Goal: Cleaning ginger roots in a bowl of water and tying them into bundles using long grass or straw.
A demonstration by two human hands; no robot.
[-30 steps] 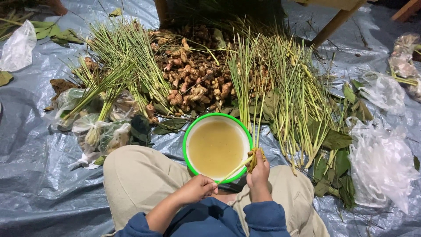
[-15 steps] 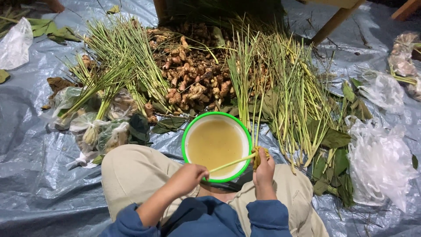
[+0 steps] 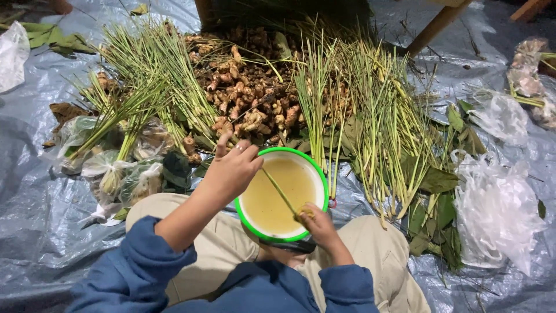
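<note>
Slanting across the bowl (image 3: pixel 315 177), the stalk (image 3: pixel 279 191) runs from left hand (image 3: pixel 231 171) down to right hand (image 3: pixel 315 223).

A single head-worn camera looks steeply down from above the seated person's lap, close enough that the blue sleeves (image 3: pixel 174 261) fill the bottom edge. It faces forward over the green-rimmed bowl (image 3: pixel 282 194) toward the lemongrass stalks (image 3: pixel 376 122) (no second view overlaps it) spread on the grey tarp (image 3: pixel 35 220).
</note>
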